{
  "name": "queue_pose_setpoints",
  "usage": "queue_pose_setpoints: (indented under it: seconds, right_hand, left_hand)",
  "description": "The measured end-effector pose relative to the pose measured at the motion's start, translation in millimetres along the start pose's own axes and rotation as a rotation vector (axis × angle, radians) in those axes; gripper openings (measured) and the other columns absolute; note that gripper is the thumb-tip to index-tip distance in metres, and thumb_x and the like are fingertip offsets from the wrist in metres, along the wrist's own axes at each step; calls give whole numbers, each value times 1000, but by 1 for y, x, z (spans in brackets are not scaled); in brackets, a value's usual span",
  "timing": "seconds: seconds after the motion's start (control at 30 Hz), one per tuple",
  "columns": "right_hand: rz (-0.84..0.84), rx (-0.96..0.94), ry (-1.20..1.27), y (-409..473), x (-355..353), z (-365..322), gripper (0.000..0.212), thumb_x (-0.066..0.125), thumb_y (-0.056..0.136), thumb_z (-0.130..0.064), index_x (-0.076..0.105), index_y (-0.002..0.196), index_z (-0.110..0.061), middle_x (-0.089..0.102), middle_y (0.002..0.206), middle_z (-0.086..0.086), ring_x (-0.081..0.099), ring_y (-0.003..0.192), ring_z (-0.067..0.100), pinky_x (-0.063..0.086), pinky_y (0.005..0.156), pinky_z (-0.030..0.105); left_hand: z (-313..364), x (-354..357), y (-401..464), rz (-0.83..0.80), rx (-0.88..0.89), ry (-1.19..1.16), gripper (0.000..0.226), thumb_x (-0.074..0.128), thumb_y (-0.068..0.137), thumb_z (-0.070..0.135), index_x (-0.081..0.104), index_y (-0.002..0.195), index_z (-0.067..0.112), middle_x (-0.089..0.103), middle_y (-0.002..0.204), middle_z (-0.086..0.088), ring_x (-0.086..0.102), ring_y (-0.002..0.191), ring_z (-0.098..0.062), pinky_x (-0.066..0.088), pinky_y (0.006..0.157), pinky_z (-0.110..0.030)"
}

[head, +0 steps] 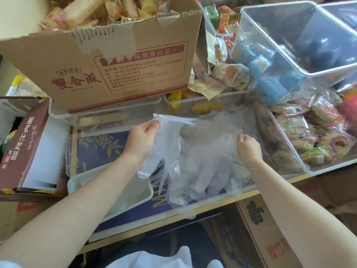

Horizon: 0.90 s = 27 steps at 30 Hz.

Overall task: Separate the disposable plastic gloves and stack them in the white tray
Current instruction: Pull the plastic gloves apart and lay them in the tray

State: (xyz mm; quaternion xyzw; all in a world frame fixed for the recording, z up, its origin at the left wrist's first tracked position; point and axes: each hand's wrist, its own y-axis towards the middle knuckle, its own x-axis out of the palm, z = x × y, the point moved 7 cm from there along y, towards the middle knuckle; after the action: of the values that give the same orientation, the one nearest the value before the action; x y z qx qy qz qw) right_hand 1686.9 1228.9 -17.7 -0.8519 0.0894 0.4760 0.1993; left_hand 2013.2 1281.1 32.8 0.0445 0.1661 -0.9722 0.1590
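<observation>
A bunch of thin clear plastic gloves (201, 151) hangs in front of me above the table, fingers pointing down. My left hand (142, 141) pinches the cuff end of the bunch at its upper left. My right hand (248, 148) pinches a single glove's edge on the right side and holds it away from the bunch. The white tray (77, 183) lies low at the left, under my left forearm, with clear plastic lying in it.
A big cardboard snack box (119, 60) stands behind on clear bins. Clear tubs of wrapped snacks (309, 132) fill the right side. A maroon carton (23, 144) sits at the left. The dark blue printed box top (100, 147) carries the tray.
</observation>
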Motion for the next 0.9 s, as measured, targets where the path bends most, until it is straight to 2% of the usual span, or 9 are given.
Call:
queue_pose_setpoints:
  seconds: [0.17,0.27,0.33,0.43,0.57,0.67,0.73,0.8,0.9]
  right_hand:
    - [179,-177,264,17,-37,-9,25,52,92,-11,68,111,-8,59,126,7,51,118,21,31,96,18]
    - [198,-312,439,16,-67,-37,16,61,89,-12,72,99,-9,61,115,-3,55,107,9,38,90,8]
    - [188,-385,552,13,-88,-55,12,61,88,-12,73,90,-10,64,104,-3,57,94,6,44,82,14]
    - [54,-484,774,3,-117,-80,20,50,83,-9,66,72,-15,66,78,3,57,76,16,44,73,30]
    - [-310,-537,1026,-27,-131,-114,32,41,72,-3,56,53,-23,50,50,-7,44,48,8,33,47,20]
    - [-558,-549,1048,-49,-122,-127,18,62,77,-19,60,59,-22,48,56,3,43,49,9,29,45,20]
    - [-671,-554,1009,-55,-110,-130,30,75,71,-41,58,71,-16,42,63,11,38,54,15,20,48,27]
    - [-648,-482,1006,-55,-93,-128,37,75,74,-37,54,81,-7,40,59,3,34,51,10,19,46,25]
    - [-470,-348,986,-50,-64,-117,17,64,87,-17,57,72,-14,49,55,-8,40,50,6,30,47,19]
  left_hand:
    - [8,9,9,21,11,23,32,50,96,29,61,122,13,60,112,9,51,109,-7,34,89,-20]
    - [15,17,18,27,13,25,28,51,95,34,66,111,16,63,100,7,54,98,-9,40,88,-25]
    - [25,22,22,28,40,40,21,51,95,35,66,93,22,59,85,8,51,85,-8,39,80,-24]
    - [42,28,24,57,58,42,30,50,96,34,66,113,15,61,106,12,52,103,-5,36,88,-20]
    - [58,31,25,88,76,21,38,49,96,32,59,125,10,60,126,0,51,120,-16,36,94,-23]
    - [59,36,26,80,27,-17,34,49,96,33,61,121,13,60,125,-4,52,118,-20,37,100,-30]
    - [54,43,26,27,-37,-70,25,50,95,34,63,112,21,62,121,-5,54,114,-23,39,103,-39]
    - [51,52,20,-44,-98,-159,22,49,96,34,64,106,21,65,114,-6,58,109,-25,45,98,-45]
    - [49,66,6,-116,-167,-295,28,46,98,29,64,112,12,70,101,-4,64,95,-21,52,77,-31]
